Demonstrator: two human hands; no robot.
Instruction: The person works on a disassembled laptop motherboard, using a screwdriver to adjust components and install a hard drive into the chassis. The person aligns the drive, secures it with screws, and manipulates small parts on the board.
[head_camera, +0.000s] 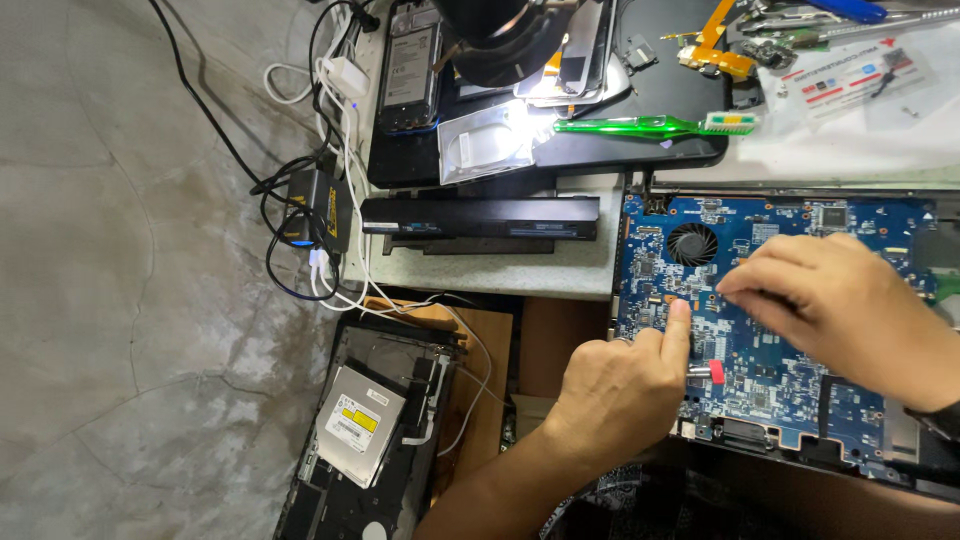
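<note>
Fingers (742, 282) on blue circuit board (770, 385)

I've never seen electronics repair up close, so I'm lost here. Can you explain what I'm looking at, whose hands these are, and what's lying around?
One camera, worn on a person's head, looks down at their own bare hands. Both rest on a blue circuit board with a small round fan. The left hand presses its thumb on the board and seems to hold a small tool with a red part. The right hand touches the board with its fingertips. Above lie a long black battery, a green toothbrush and opened phones. Lower left, on the floor, lies a laptop shell with a silver drive.
</note>
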